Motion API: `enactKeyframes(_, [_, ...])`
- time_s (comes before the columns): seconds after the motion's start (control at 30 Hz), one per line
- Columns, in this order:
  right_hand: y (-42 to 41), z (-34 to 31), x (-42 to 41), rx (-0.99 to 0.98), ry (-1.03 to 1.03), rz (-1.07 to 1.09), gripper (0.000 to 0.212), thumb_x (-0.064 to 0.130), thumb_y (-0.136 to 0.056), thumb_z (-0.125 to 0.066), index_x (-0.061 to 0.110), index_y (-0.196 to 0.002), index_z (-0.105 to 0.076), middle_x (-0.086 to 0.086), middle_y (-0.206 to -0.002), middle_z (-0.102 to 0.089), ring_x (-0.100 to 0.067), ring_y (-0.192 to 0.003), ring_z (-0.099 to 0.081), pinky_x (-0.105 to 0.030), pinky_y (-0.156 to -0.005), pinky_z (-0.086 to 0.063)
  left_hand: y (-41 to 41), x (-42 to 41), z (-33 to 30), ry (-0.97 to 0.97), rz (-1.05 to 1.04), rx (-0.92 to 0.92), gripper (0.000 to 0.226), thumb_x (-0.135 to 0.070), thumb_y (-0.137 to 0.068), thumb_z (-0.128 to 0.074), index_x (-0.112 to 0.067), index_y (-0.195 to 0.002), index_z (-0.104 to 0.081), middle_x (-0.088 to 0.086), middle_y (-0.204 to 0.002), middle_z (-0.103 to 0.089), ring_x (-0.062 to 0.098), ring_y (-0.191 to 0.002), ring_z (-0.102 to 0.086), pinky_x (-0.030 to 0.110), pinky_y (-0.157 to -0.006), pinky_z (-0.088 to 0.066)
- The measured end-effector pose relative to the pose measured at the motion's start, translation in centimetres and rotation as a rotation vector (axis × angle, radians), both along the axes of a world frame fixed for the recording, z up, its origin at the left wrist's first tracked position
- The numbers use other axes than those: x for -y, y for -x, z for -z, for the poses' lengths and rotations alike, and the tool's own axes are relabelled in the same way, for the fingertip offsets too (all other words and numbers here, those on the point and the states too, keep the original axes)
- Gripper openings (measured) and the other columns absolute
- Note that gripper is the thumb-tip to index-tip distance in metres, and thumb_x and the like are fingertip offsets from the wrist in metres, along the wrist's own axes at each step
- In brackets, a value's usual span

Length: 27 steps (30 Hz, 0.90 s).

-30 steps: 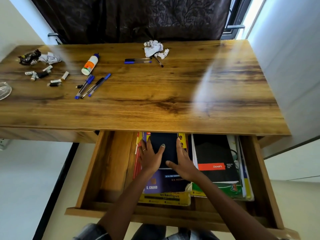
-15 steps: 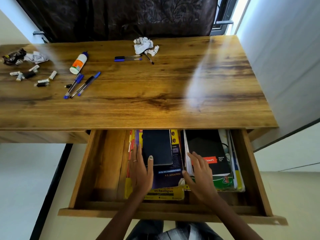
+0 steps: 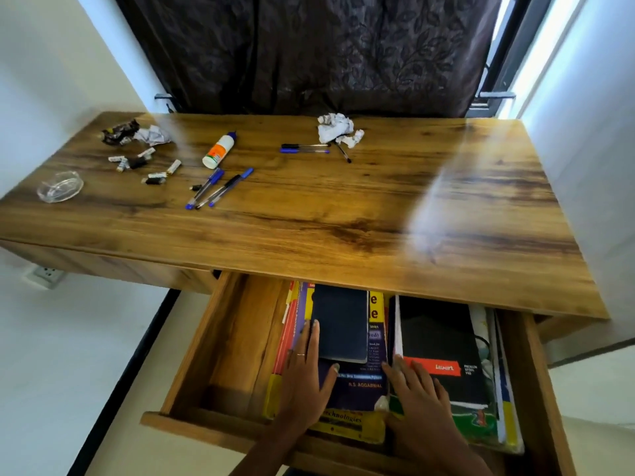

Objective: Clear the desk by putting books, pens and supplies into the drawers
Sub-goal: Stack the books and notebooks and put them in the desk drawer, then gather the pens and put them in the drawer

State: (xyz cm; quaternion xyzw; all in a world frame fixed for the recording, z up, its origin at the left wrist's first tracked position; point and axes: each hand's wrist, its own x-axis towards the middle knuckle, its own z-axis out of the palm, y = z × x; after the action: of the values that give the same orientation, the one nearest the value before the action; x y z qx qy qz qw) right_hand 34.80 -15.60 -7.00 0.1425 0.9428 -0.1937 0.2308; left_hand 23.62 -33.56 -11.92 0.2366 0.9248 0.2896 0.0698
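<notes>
Hands flat on books in drawer (image 3: pixel 220 341) — L (image 3: pixel 304 376) on purple book (image 3: pixel 354 389), R (image 3: pixel 417 395) by notepad (image 3: pixel 443 341).

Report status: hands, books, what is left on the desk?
Both hands flat on books in open drawer. Pens, glue bottle on desk.

The wooden surface (image 3: pixel 343 214) carries a clear glass dish (image 3: pixel 60 186) near its left edge, with small batteries (image 3: pixel 144 164) and crumpled wrappers (image 3: pixel 135 134) behind it. A glue bottle (image 3: pixel 219 150) lies above a cluster of blue pens (image 3: pixel 218 188). Farther back, two more pens (image 3: pixel 304 148) lie beside crumpled white paper (image 3: pixel 336 128).
</notes>
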Motion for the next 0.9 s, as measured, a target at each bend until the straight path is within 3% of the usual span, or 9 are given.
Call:
enactKeyframes(0.07, [0.6,-0.6,-0.5,-0.039,0.027,0.021,0.070,0.054,-0.086,-0.049,0.039,-0.145,-0.014,0.012,-0.156,-0.006,-0.016,-0.144,-0.004,-0.042,-0.115,-0.015,0.0,0.3,-0.1,-0.041,-0.007,-0.004,0.076,-0.053,-0.088,-0.039,-0.027,-0.150,-0.003,-0.009,-0.156,-0.010,0.012,-0.142,-0.022,0.033,-0.112,-0.033])
enactKeyframes(0.17, [1.7,-2.2,-0.7,-0.156,0.036,0.045,0.052,0.051,-0.087,-0.049,0.040,-0.136,-0.034,0.015,-0.146,-0.028,-0.012,-0.138,-0.020,-0.036,-0.110,-0.026,0.2,0.7,-1.2,-0.083,-0.066,0.004,0.070,-0.054,-0.087,-0.037,-0.029,-0.147,-0.009,-0.015,-0.151,-0.018,0.005,-0.139,-0.023,0.027,-0.112,-0.029])
enactKeyframes(0.27, [3.0,-3.1,-0.4,-0.344,0.099,0.086,0.030,0.038,-0.086,-0.059,0.035,-0.115,-0.057,0.013,-0.123,-0.054,-0.012,-0.118,-0.045,-0.031,-0.091,-0.042,0.5,1.7,-2.9,-0.082,-0.102,0.001,0.067,-0.058,-0.083,-0.030,-0.035,-0.143,-0.009,-0.022,-0.145,-0.021,-0.003,-0.135,-0.020,0.017,-0.111,-0.018])
enactKeyframes(0.33, [4.0,-3.6,0.1,-0.451,0.152,0.121,0.020,0.028,-0.083,-0.064,0.030,-0.103,-0.064,0.011,-0.106,-0.062,-0.013,-0.104,-0.053,-0.029,-0.079,-0.046,1.3,2.6,-4.0,-0.127,-0.110,0.032,0.065,-0.053,-0.086,-0.038,-0.036,-0.145,-0.017,-0.019,-0.147,-0.030,-0.002,-0.134,-0.027,0.022,-0.112,-0.026])
enactKeyframes(0.43, [6.3,-4.7,1.4,-0.550,0.232,0.159,0.017,0.016,-0.082,-0.067,0.029,-0.093,-0.066,0.015,-0.089,-0.061,-0.011,-0.091,-0.057,-0.027,-0.074,-0.048,3.1,4.2,-5.3,-0.178,-0.143,0.043,0.056,-0.041,-0.090,-0.048,-0.038,-0.142,-0.027,-0.017,-0.141,-0.041,0.000,-0.126,-0.039,0.025,-0.105,-0.038])
enactKeyframes(0.5, [8.1,-5.5,2.5,-0.587,0.281,0.166,0.019,0.011,-0.082,-0.066,0.028,-0.090,-0.066,0.017,-0.085,-0.060,-0.010,-0.088,-0.058,-0.024,-0.074,-0.046,4.6,5.0,-6.2,-0.187,-0.169,0.017,0.053,-0.041,-0.090,-0.047,-0.042,-0.140,-0.028,-0.019,-0.136,-0.042,-0.003,-0.123,-0.039,0.022,-0.102,-0.037])
enactKeyframes(0.63, [12.5,-6.6,5.8,-0.616,0.309,0.159,0.023,0.012,-0.084,-0.064,0.035,-0.087,-0.061,0.015,-0.088,-0.060,-0.009,-0.089,-0.056,-0.022,-0.076,-0.043,9.2,7.0,-8.0,-0.265,-0.186,-0.048,0.045,-0.036,-0.090,-0.049,-0.043,-0.132,-0.033,-0.024,-0.129,-0.045,-0.008,-0.121,-0.040,0.018,-0.101,-0.035])
enactKeyframes(0.77, [17.5,-7.6,10.0,-0.628,0.372,0.228,0.025,0.015,-0.088,-0.059,0.040,-0.085,-0.056,0.017,-0.093,-0.059,-0.001,-0.087,-0.056,-0.017,-0.073,-0.043,15.3,10.0,-9.0,-0.323,-0.169,-0.062,0.046,-0.027,-0.092,-0.055,-0.043,-0.130,-0.033,-0.024,-0.127,-0.046,-0.014,-0.116,-0.040,0.003,-0.095,-0.029])
enactKeyframes(0.9, [22.3,-8.2,13.8,-0.641,0.436,0.286,0.028,0.015,-0.091,-0.056,0.042,-0.084,-0.055,0.016,-0.094,-0.061,-0.005,-0.083,-0.062,-0.022,-0.074,-0.051,21.7,12.5,-9.6,-0.363,-0.158,-0.086,0.046,-0.023,-0.092,-0.057,-0.030,-0.134,-0.041,-0.019,-0.128,-0.047,-0.004,-0.120,-0.043,0.018,-0.099,-0.037])
